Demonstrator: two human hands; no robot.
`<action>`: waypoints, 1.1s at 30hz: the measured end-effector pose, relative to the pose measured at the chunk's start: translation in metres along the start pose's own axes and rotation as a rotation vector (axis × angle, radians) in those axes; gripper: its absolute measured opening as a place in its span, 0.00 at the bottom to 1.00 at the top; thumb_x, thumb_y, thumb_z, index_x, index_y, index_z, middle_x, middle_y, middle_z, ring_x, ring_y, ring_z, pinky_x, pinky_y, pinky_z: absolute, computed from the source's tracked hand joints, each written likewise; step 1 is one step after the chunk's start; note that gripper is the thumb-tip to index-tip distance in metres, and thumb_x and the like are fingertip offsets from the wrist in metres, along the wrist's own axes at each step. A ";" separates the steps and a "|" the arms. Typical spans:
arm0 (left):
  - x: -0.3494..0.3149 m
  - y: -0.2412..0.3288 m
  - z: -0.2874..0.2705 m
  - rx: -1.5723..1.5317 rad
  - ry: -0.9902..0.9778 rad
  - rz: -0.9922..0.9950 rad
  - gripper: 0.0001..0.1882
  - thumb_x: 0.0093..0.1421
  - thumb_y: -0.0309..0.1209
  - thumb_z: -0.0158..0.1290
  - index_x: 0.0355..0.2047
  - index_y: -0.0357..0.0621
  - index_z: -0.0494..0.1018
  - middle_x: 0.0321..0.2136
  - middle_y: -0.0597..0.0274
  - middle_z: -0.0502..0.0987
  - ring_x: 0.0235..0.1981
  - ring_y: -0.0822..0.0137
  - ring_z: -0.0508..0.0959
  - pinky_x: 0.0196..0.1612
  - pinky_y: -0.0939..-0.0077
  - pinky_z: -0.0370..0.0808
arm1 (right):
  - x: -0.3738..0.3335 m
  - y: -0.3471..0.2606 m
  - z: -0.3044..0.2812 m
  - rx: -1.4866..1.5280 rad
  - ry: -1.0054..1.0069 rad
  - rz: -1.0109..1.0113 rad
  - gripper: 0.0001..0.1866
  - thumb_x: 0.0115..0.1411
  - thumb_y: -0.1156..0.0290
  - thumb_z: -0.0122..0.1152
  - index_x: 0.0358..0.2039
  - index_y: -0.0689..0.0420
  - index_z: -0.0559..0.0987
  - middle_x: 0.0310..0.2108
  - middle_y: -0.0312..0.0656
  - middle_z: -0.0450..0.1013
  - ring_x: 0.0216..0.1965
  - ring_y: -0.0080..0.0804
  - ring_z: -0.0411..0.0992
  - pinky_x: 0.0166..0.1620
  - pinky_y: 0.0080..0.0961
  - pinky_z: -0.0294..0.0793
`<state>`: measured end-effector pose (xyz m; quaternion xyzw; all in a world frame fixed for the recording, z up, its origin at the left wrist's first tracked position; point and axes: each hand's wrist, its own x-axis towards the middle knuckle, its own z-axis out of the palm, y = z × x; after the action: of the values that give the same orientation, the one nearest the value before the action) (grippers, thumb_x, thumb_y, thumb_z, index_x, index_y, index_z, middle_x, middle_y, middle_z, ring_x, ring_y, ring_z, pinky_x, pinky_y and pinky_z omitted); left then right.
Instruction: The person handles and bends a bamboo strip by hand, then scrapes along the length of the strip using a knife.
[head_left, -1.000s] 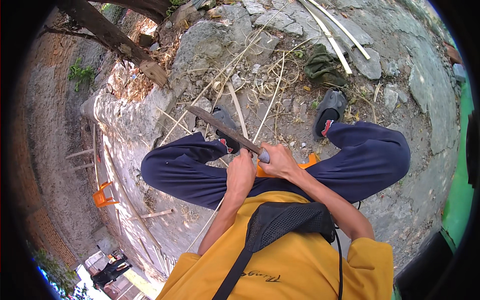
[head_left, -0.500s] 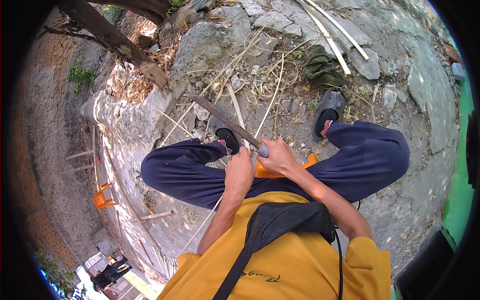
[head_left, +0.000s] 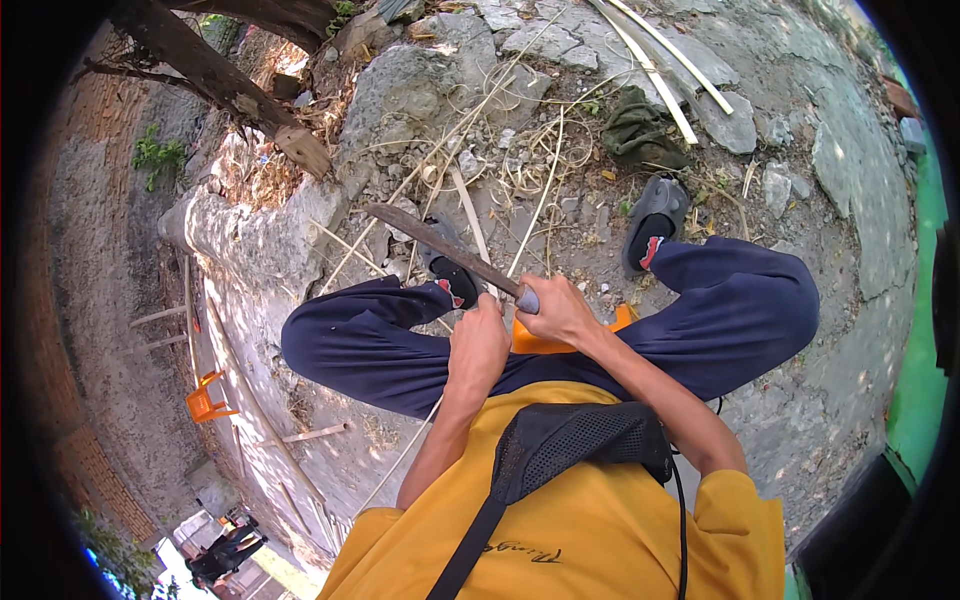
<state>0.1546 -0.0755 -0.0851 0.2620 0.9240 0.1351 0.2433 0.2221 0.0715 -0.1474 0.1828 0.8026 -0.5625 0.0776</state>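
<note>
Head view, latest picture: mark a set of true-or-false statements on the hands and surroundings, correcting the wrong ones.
1. The right hand grips a long-bladed knife. True.
2. The left hand lies flat on the ground. False: it is curled close to the knife.
3. A dark-green cloth lies beyond the right shoe. True.
4. The trousers are yellow. False: they are dark blue.
5. An orange chair shows toward the picture's left. True.

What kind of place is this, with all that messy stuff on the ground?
Probably an outdoor yard used for work: there's cracked paving, a leaning tree trunk and long pale strips lying around.
</note>
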 end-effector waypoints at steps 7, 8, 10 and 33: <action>0.002 -0.003 0.002 -0.009 -0.011 0.006 0.10 0.70 0.30 0.45 0.36 0.33 0.69 0.24 0.32 0.77 0.29 0.32 0.79 0.34 0.39 0.73 | -0.004 0.002 0.012 0.015 0.012 -0.001 0.16 0.49 0.64 0.66 0.35 0.61 0.79 0.25 0.63 0.77 0.32 0.65 0.77 0.39 0.51 0.78; 0.002 -0.002 0.001 -0.010 -0.017 0.001 0.10 0.70 0.30 0.45 0.36 0.33 0.69 0.24 0.32 0.77 0.29 0.32 0.79 0.34 0.39 0.73 | -0.003 0.003 0.011 0.015 0.013 0.000 0.16 0.49 0.64 0.66 0.35 0.61 0.79 0.25 0.63 0.77 0.32 0.65 0.77 0.39 0.51 0.78; 0.001 -0.002 0.001 -0.016 -0.015 0.006 0.10 0.70 0.30 0.45 0.36 0.33 0.69 0.23 0.32 0.77 0.30 0.32 0.79 0.34 0.39 0.73 | 0.003 0.006 0.004 0.025 0.024 -0.031 0.17 0.48 0.64 0.66 0.36 0.61 0.79 0.25 0.64 0.76 0.33 0.66 0.77 0.40 0.52 0.78; 0.005 0.006 -0.010 -0.007 -0.070 -0.008 0.12 0.69 0.30 0.45 0.36 0.31 0.70 0.27 0.30 0.78 0.33 0.32 0.80 0.38 0.39 0.75 | 0.005 -0.001 0.006 0.041 0.059 -0.025 0.16 0.48 0.65 0.65 0.35 0.61 0.79 0.26 0.64 0.77 0.33 0.66 0.77 0.41 0.52 0.78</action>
<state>0.1478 -0.0692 -0.0767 0.2622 0.9154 0.1283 0.2771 0.2170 0.0668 -0.1500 0.1907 0.7950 -0.5742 0.0430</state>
